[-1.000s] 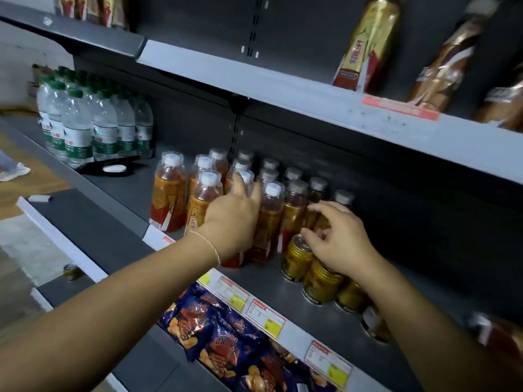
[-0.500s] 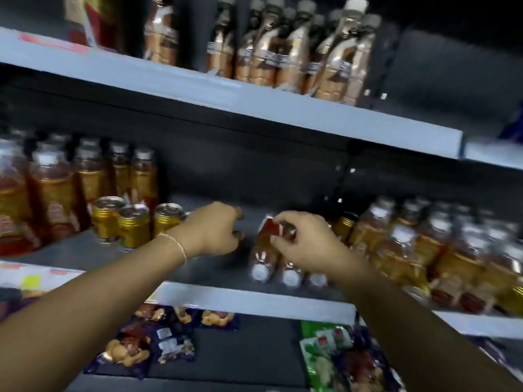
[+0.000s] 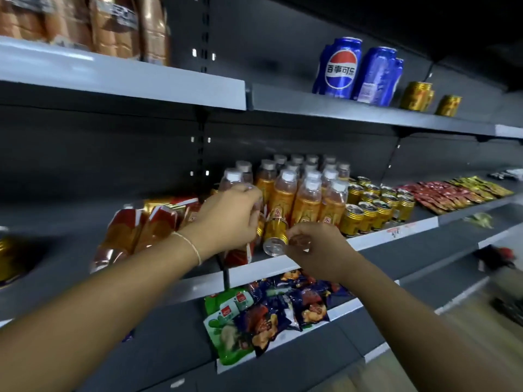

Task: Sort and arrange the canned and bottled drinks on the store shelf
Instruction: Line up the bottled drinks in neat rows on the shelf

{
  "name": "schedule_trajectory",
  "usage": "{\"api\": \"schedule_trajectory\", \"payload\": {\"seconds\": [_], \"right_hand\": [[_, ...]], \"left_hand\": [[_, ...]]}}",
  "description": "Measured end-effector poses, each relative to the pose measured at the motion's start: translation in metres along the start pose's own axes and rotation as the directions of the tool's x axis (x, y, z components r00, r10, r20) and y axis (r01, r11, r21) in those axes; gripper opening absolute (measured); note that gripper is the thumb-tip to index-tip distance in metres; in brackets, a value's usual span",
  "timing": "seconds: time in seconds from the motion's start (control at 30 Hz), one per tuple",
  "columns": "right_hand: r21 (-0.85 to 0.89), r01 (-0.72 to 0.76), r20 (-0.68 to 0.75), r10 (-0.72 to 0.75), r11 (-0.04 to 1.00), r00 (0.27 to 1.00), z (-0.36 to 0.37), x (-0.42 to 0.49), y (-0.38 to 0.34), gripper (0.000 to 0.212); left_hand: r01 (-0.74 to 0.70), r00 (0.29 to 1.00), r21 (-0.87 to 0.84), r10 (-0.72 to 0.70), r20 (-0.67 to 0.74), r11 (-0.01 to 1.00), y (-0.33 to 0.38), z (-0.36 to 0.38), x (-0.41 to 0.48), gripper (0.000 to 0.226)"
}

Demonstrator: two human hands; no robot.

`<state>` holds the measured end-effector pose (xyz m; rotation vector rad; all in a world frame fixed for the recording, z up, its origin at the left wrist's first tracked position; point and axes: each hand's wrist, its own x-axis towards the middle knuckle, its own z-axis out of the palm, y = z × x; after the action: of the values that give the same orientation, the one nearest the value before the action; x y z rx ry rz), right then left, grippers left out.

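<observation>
On the middle shelf (image 3: 379, 239) stands a block of orange drink bottles (image 3: 307, 193) with white caps, and several gold cans (image 3: 373, 206) stand to its right. My left hand (image 3: 229, 219) is shut around one orange bottle (image 3: 233, 176) at the block's left edge, holding it upright. My right hand (image 3: 317, 247) pinches the near end of a gold can (image 3: 274, 232), which is tipped with its end towards me at the shelf's front edge. More bottles (image 3: 147, 224) lie on their sides to the left.
Blue cola cans (image 3: 339, 69) and two gold cans (image 3: 417, 96) stand on the upper shelf at right, and brown bottles (image 3: 113, 21) at upper left. Snack bags (image 3: 268, 312) fill the lower shelf under my hands. Red and yellow sachets (image 3: 452, 193) lie far right.
The view has swung right along the shelf. My left hand has closed on an upright bottle, and my right hand has left the lying bottles and taken a gold can.
</observation>
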<state>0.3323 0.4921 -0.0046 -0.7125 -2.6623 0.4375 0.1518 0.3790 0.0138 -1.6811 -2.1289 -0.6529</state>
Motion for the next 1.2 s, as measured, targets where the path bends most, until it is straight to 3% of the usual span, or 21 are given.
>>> {"api": "schedule_trajectory", "payload": {"seconds": [0.2, 0.43, 0.57, 0.73, 1.0, 1.07, 1.2], "right_hand": [[-0.005, -0.09, -0.074, 0.09, 0.996, 0.993, -0.01, 0.014, 0.028, 0.011], [-0.046, -0.251, -0.127, 0.244, 0.967, 0.961, -0.032, 0.042, 0.057, 0.007], [-0.051, -0.333, -0.214, 0.316, 0.941, 0.924, -0.036, 0.053, 0.078, 0.034], [-0.155, -0.37, -0.271, 0.32, 0.916, 0.908, -0.042, 0.078, 0.098, 0.072], [-0.202, -0.364, -0.077, 0.356, 0.909, 0.931, -0.049, 0.12, 0.129, 0.098], [-0.19, -0.352, -0.103, 0.338, 0.917, 0.936, -0.044, 0.118, 0.14, 0.095], [-0.299, -0.238, -0.177, 0.192, 0.924, 0.965, -0.041, 0.112, 0.15, 0.084]], "left_hand": [[-0.146, 0.989, -0.054, 0.147, 0.001, 0.988, 0.029, 0.019, 0.043, 0.028], [-0.16, 0.98, -0.062, 0.166, 0.109, 0.985, 0.045, 0.051, 0.107, 0.017], [-0.152, 0.968, -0.052, 0.159, 0.194, 0.987, 0.048, 0.075, 0.133, 0.027], [-0.088, 0.952, -0.039, 0.096, 0.29, 0.995, 0.048, 0.102, 0.152, 0.07], [0.005, 0.971, -0.004, -0.004, 0.238, 1.0, 0.065, 0.121, 0.16, 0.101], [-0.001, 0.968, 0.022, -0.005, 0.249, 1.0, 0.072, 0.118, 0.161, 0.099], [-0.031, 0.969, 0.042, 0.02, 0.245, 0.999, 0.087, 0.118, 0.151, 0.073]]}}
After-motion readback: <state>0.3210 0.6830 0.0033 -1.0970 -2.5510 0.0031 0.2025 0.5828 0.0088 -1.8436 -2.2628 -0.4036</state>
